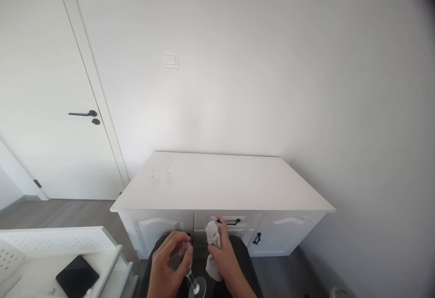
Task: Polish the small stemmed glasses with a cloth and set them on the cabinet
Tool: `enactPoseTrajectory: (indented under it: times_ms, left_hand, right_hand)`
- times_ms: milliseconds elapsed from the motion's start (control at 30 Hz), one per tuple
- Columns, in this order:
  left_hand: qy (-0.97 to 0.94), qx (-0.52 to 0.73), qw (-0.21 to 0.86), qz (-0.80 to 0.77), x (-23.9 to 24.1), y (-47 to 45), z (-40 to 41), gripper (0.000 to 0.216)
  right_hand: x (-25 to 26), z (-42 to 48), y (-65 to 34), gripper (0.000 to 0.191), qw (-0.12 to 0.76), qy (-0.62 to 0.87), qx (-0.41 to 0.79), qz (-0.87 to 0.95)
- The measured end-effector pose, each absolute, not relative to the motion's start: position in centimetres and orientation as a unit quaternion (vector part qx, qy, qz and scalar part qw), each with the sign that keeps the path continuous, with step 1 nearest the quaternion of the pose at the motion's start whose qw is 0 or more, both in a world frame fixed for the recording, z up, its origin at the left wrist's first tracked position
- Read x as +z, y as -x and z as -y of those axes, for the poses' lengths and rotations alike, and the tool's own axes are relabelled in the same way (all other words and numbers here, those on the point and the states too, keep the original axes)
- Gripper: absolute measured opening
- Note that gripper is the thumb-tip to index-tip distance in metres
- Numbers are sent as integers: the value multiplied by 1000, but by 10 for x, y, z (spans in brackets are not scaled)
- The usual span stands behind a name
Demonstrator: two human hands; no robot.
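Note:
My left hand (168, 264) is closed around the bowl of a clear stemmed wine glass (190, 271), tilted with its foot toward me at the bottom edge. Beside it my right hand (224, 257) grips a crumpled white cloth (213, 239) close to the rim of the glass. Both hands hover over my dark-clothed lap, in front of a white cabinet (220, 184). On the cabinet's top at the left stand two small clear glasses (161, 175), faint against the white.
The cabinet has black handles (231, 222) on its drawer and right door. A white perforated trolley (61, 252) at the lower left holds a black phone (77, 276). A white door with a black lever (83, 114) is at the left; the floor is grey wood.

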State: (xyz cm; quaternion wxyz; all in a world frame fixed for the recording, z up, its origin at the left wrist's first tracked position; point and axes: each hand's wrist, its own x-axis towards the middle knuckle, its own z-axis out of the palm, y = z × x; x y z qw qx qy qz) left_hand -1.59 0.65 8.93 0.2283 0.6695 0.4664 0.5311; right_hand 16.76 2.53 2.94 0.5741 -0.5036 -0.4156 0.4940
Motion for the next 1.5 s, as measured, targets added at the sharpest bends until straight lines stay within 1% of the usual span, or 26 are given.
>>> enactPoseTrajectory:
  times_ms: [33,67,167,200,233,300,433,533,567,600,667,800,833,867,900,1033,1067,1100,1133,1167,1267,1300,1333,1367,1433,1500]
  left_hand:
    - [-678,535,211,-459,87,15,-7,8]
    - [-687,538,189,-450,85,14,-8,7]
    - [-708,547,125,-429,79,15,-11,10]
    - [-710,551,108,-424,77,16,-11,11]
    - [-712,554,95,-421,76,17,-10,12]
    - [-715,557,76,-415,73,20,-9,13]
    - [-700,570,56,-427,71,22,-5,14]
    - [-688,583,52,-430,70,23,-4,15]
    - [-682,590,48,-429,69,23,-4,16]
    - [-674,600,41,-429,68,24,-4,17]
    - [-649,617,28,-443,66,27,-4,15]
    - [-583,629,46,-512,67,32,-6,11]
    - [-569,629,60,-526,68,33,-7,11]
    - [-560,629,73,-534,68,34,-7,12]
    - [-555,629,84,-538,68,35,-7,12]
    - [-560,625,104,-534,65,38,-6,12]
    - [-566,620,104,-534,64,38,-6,12]
    - [-572,615,102,-533,63,38,-6,12]
    - [-581,610,99,-529,62,38,-6,12]
    - [-589,607,95,-524,61,36,-6,12]
    - [-613,604,73,-504,59,29,-5,10]
    - [-619,604,61,-498,58,26,-6,9]
    - [-624,605,47,-492,57,23,-6,9]
    - [-631,606,31,-484,56,21,-6,10]
    - [-645,606,4,-466,54,18,-6,14]
    - [-651,605,-4,-459,53,17,-6,15]
  right_hand:
    - [29,-24,-162,77,569,491,505,424]
    - [29,-22,-155,69,562,475,524,430]
    - [26,-16,-134,29,528,434,575,450]
    - [26,-14,-130,21,517,428,584,457]
    - [25,-13,-127,17,508,428,588,461]
    - [25,-11,-126,19,498,432,593,462]
    - [28,-8,-129,34,506,400,619,448]
    - [38,-2,-130,25,494,387,578,522]
    - [42,0,-130,24,479,381,557,561]
    - [46,2,-131,28,463,372,536,600]
    - [51,5,-135,48,430,360,503,658]
    - [41,4,-143,105,344,389,455,724]
    - [36,3,-144,110,324,392,448,735]
    - [31,3,-146,108,317,389,442,744]
    - [28,3,-147,100,325,381,439,746]
    - [31,11,-155,41,398,361,468,702]
    - [33,13,-157,29,398,376,479,687]
    - [34,14,-158,24,392,401,489,667]
    - [34,13,-160,27,392,436,500,637]
    - [31,11,-160,35,404,477,511,590]
    - [17,-3,-159,74,487,585,509,403]
    - [14,-8,-159,82,507,606,494,363]
    - [11,-11,-159,86,521,621,475,342]
    - [11,-13,-159,86,526,627,461,343]
    - [15,-9,-160,77,513,617,448,394]
    - [24,2,-163,65,460,571,464,497]
